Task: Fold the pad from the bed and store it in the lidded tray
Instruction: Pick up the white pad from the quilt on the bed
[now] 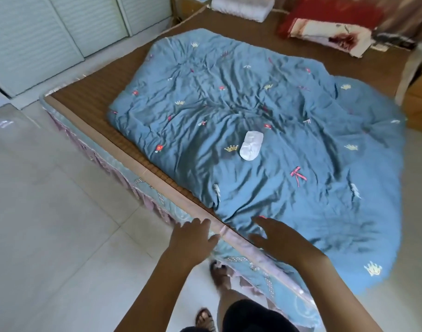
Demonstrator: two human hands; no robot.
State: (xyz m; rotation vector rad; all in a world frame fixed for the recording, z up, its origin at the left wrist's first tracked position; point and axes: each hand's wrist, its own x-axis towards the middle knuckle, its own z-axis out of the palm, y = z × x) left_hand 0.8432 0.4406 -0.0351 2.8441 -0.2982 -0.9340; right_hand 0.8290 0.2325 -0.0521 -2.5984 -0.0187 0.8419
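A small white pad [251, 145] lies unfolded on a rumpled blue quilt [289, 111] in the middle of the bed. My left hand [193, 238] hovers open over the bed's near edge, fingers spread, holding nothing. My right hand [278, 238] is open just above the quilt's near hem, well short of the pad. No lidded tray shows in this view.
The bed [90, 101] has a brown woven mat and a frilled skirt along its side. A red patterned pillow [325, 27] and a white folded towel [241, 7] lie at the far end. Louvred wardrobe doors [49, 37] stand at the left. Pale floor tiles [49, 224] surround my feet.
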